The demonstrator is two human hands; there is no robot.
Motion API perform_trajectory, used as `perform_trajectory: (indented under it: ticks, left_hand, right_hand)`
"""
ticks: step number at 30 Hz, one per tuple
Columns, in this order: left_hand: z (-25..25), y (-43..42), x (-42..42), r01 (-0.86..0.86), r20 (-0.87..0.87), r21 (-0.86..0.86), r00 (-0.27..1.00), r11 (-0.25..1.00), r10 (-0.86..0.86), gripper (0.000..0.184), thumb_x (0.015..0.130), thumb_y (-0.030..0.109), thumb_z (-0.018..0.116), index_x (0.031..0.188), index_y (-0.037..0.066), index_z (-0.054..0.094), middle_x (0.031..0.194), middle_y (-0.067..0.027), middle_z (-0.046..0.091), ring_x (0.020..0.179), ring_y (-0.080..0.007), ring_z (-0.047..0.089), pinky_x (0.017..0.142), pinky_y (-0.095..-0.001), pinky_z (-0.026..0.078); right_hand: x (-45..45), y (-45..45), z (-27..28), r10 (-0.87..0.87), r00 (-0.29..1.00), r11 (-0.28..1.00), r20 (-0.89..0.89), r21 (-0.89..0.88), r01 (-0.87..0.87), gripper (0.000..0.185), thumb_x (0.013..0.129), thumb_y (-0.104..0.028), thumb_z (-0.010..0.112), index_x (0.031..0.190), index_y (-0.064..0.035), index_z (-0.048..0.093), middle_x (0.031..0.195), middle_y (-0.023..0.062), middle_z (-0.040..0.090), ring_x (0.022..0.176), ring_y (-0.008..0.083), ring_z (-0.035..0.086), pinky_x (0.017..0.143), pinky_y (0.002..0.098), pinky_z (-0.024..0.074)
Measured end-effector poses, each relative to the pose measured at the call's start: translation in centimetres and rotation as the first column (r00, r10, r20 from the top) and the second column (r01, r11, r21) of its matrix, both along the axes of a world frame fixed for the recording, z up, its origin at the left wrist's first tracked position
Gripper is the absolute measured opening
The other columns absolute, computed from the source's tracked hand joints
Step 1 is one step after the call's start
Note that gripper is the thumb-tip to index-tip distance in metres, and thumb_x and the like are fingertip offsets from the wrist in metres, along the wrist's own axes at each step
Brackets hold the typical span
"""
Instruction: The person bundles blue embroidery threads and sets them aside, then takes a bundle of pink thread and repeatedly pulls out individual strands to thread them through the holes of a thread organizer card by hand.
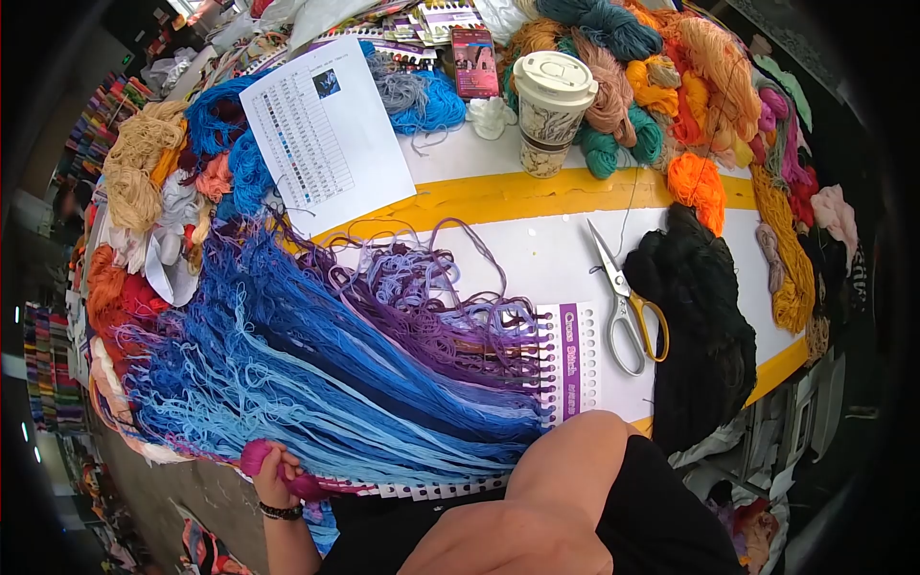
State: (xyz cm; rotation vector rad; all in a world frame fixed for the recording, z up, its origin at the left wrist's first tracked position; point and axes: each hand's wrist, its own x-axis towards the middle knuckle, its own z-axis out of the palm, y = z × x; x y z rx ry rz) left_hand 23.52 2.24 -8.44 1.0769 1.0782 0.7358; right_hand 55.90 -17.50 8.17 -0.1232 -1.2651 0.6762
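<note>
At the near left edge of the counter (460, 199), the left hand (275, 487) has its grip clamped on magenta yarn (254, 457), likely light, soft and snag-prone, best held round its thick bundle; the right hand's grip I cannot tell.

White table (537, 254), yellow bands (460, 199) across top; grey floor (196, 484), lower left; packed racks (55, 369) of multicoloured goods, far left; bright light (190, 8), top left.
</note>
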Motion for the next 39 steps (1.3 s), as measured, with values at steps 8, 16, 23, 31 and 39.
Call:
perform_trajectory:
  ticks: [8, 16, 23, 31, 39]
  left_hand:
    - [0.2, -0.1, 0.2, -0.006, -0.009, 0.006, 1.0, 1.0, 0.006, 0.012, 0.091, 0.013, 0.05, 0.093, 0.002, 0.054, 0.065, -0.0092, 0.059, 0.048, -0.0109, 0.047, 0.049, -0.0243, 0.045]
    - [0.1, -0.2, 0.2, 0.0, -0.031, 0.011, 1.0, 1.0, 0.0, 0.014, 0.092, 0.016, 0.051, 0.094, 0.003, 0.055, 0.066, -0.0067, 0.059, 0.047, -0.0097, 0.047, 0.047, -0.0227, 0.045]
    - [0.1, -0.1, 0.1, 0.003, -0.036, 0.015, 0.999, 1.0, -0.003, 0.014, 0.092, 0.016, 0.051, 0.093, 0.003, 0.055, 0.066, -0.0066, 0.059, 0.047, -0.0097, 0.047, 0.048, -0.0229, 0.045]
    - [0.0, 0.1, 0.0, -0.009, -0.018, -0.001, 1.0, 1.0, 0.009, 0.012, 0.09, 0.013, 0.052, 0.093, 0.002, 0.055, 0.066, -0.0091, 0.06, 0.047, -0.0105, 0.047, 0.049, -0.0236, 0.046]
    - [0.1, 0.1, 0.2, -0.004, -0.036, 0.006, 0.999, 1.0, 0.004, 0.012, 0.09, 0.013, 0.052, 0.092, 0.002, 0.055, 0.066, -0.009, 0.059, 0.047, -0.0105, 0.047, 0.048, -0.0239, 0.046]
  right_hand:
    - [0.2, 0.1, 0.0, 0.012, 1.0, 1.0, 0.02, -0.001, -0.012, 0.094, 0.081, -0.074, 0.033, 0.112, 0.0116, 0.056, 0.101, 0.0213, 0.063, 0.084, 0.0334, 0.064, 0.071, 0.0367, 0.0516]
    - [3.6, 0.6, 1.1, 0.136, 0.953, 0.991, 0.269, -0.023, -0.135, 0.094, 0.081, -0.074, 0.034, 0.112, 0.0119, 0.055, 0.104, 0.0217, 0.062, 0.086, 0.034, 0.063, 0.072, 0.0369, 0.0515]
    - [0.2, 0.2, 0.0, 0.054, 0.998, 0.999, 0.024, 0.004, -0.055, 0.095, 0.08, -0.075, 0.035, 0.112, 0.0123, 0.055, 0.104, 0.0216, 0.062, 0.087, 0.0339, 0.063, 0.073, 0.0368, 0.0515]
    - [0.5, 0.0, 0.1, 0.208, 0.976, 0.978, 0.068, -0.024, -0.206, 0.097, 0.079, -0.076, 0.036, 0.117, 0.0126, 0.052, 0.107, 0.0218, 0.061, 0.09, 0.0339, 0.063, 0.075, 0.0364, 0.0514]
    - [0.1, 0.0, 0.6, 0.152, 0.988, 0.988, 0.038, 0.012, -0.153, 0.095, 0.082, -0.073, 0.035, 0.119, 0.0137, 0.049, 0.11, 0.0232, 0.06, 0.092, 0.0343, 0.063, 0.076, 0.0368, 0.0516]
